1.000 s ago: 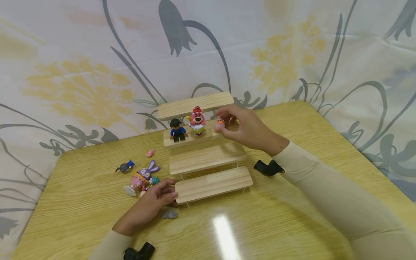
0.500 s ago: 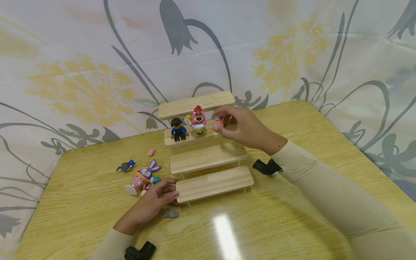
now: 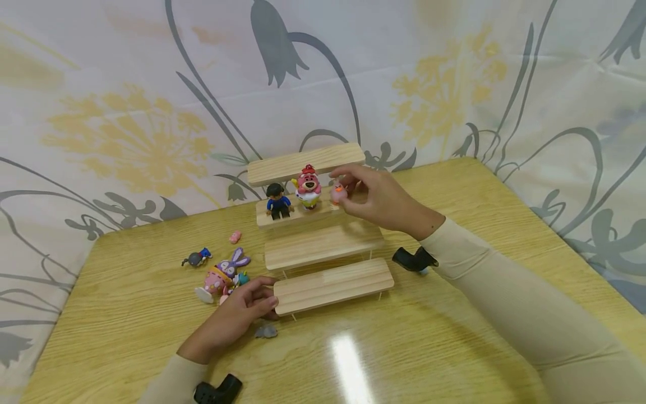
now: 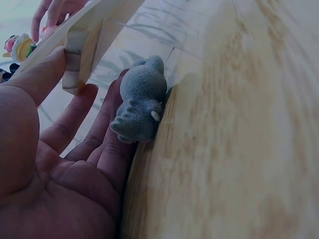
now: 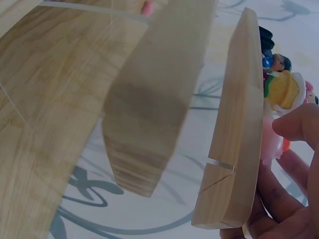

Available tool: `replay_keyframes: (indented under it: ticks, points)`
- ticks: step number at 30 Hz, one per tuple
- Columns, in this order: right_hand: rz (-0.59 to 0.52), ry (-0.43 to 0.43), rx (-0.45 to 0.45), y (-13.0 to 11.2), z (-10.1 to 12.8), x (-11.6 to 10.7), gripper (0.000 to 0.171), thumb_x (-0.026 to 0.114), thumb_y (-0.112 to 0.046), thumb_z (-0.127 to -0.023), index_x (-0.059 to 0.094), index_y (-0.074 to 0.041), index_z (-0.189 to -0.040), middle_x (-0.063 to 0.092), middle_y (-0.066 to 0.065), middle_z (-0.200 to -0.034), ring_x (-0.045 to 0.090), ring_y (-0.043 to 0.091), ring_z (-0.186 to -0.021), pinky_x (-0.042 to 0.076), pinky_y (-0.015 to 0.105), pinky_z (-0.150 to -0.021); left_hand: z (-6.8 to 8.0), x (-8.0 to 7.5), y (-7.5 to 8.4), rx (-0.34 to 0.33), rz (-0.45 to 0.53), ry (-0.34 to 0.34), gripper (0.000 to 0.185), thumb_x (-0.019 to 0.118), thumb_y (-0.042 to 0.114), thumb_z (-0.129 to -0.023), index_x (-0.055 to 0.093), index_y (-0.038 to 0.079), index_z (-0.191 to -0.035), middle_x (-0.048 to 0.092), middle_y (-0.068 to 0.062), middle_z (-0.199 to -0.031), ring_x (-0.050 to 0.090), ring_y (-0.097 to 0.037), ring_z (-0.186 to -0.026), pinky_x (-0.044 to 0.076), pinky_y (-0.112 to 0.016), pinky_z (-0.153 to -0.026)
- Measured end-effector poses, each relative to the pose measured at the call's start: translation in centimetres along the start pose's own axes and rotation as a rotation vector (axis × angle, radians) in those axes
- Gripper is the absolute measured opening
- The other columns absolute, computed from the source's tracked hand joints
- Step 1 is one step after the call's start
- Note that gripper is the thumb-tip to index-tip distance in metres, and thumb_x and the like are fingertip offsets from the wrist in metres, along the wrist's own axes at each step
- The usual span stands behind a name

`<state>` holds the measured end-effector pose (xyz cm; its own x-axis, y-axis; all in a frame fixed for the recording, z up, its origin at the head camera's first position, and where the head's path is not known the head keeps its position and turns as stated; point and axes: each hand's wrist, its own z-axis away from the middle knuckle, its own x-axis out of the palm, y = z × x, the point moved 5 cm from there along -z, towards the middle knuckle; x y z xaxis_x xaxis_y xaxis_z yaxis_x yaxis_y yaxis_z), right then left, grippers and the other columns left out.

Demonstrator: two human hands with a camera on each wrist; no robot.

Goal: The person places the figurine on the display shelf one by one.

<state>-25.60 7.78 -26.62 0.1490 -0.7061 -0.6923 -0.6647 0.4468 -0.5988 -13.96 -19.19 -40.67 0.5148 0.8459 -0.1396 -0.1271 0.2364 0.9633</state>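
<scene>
My right hand pinches a small pink duck figurine between thumb and fingers, at the right part of the second-highest board of a stepped wooden display stand. Left of the duck stand a pink bear figurine with a red top and a black-haired toy figure in blue. My left hand grips the left end of the lowest board, thumb on one face and a fingertip against the other. Close to its lower fingers lies a fuzzy grey animal figurine.
Left of the stand lie a purple-eared rabbit figurine, a teal figurine, a grey figurine with a blue head and a small pink piece. The top board stands near the flower-patterned cloth behind the table.
My right hand has shifted slightly left with the duck, nearer to the bear, and the duck has turned a little. My left hand keeps its grip on the lowest board.
</scene>
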Motion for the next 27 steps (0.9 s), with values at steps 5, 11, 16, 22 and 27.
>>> replay_keyframes:
  ticks: [5, 11, 16, 22, 27]
  points:
    - [-0.011, -0.013, 0.020, 0.2, 0.1, -0.1, 0.047, 0.069, -0.017, -0.094, 0.056, -0.009, -0.138, 0.070, 0.006, -0.108, 0.066, 0.018, -0.101, 0.055, 0.035, -0.093, 0.0, 0.0, 0.0, 0.002, -0.007, -0.005, 0.057, 0.053, 0.023, -0.106, 0.031, -0.011, -0.145, 0.058, -0.005, -0.108, 0.067, -0.012, -0.094, 0.057, -0.026, -0.087]
    - [-0.017, 0.011, -0.004, 0.5, 0.7, -0.4, 0.047, 0.070, -0.015, -0.093, 0.057, -0.009, -0.138, 0.067, 0.007, -0.120, 0.064, 0.019, -0.102, 0.054, 0.036, -0.091, 0.1, 0.0, 0.0, 0.002, -0.020, -0.003, 0.058, 0.054, 0.023, -0.105, 0.030, -0.011, -0.147, 0.058, -0.010, -0.110, 0.068, -0.014, -0.095, 0.057, -0.027, -0.088]
    - [0.003, 0.113, -0.072, 0.3, 2.1, -0.8, 0.043, 0.070, -0.006, -0.091, 0.060, -0.002, -0.132, 0.065, 0.013, -0.127, 0.063, 0.022, -0.105, 0.053, 0.037, -0.089, 0.1, 0.0, 0.0, -0.004, -0.024, 0.002, 0.059, 0.054, 0.024, -0.105, 0.030, -0.010, -0.147, 0.059, -0.011, -0.110, 0.068, -0.015, -0.095, 0.057, -0.027, -0.088]
    - [0.070, 0.212, -0.120, 0.0, 4.2, -1.4, 0.034, 0.071, -0.004, -0.090, 0.065, -0.003, -0.123, 0.067, 0.010, -0.122, 0.062, 0.020, -0.104, 0.053, 0.034, -0.086, 0.1, 0.0, 0.1, -0.005, -0.029, 0.008, 0.058, 0.054, 0.024, -0.105, 0.031, -0.010, -0.146, 0.059, -0.009, -0.109, 0.068, -0.015, -0.094, 0.056, -0.027, -0.088]
    - [0.071, 0.214, -0.095, 0.0, 6.0, -1.6, 0.028, 0.070, -0.003, -0.091, 0.067, -0.004, -0.118, 0.067, 0.007, -0.115, 0.061, 0.019, -0.099, 0.052, 0.028, -0.084, 0.1, -0.1, 0.2, -0.012, -0.025, -0.002, 0.059, 0.053, 0.025, -0.105, 0.029, -0.010, -0.147, 0.059, -0.008, -0.109, 0.067, -0.015, -0.095, 0.056, -0.027, -0.088]
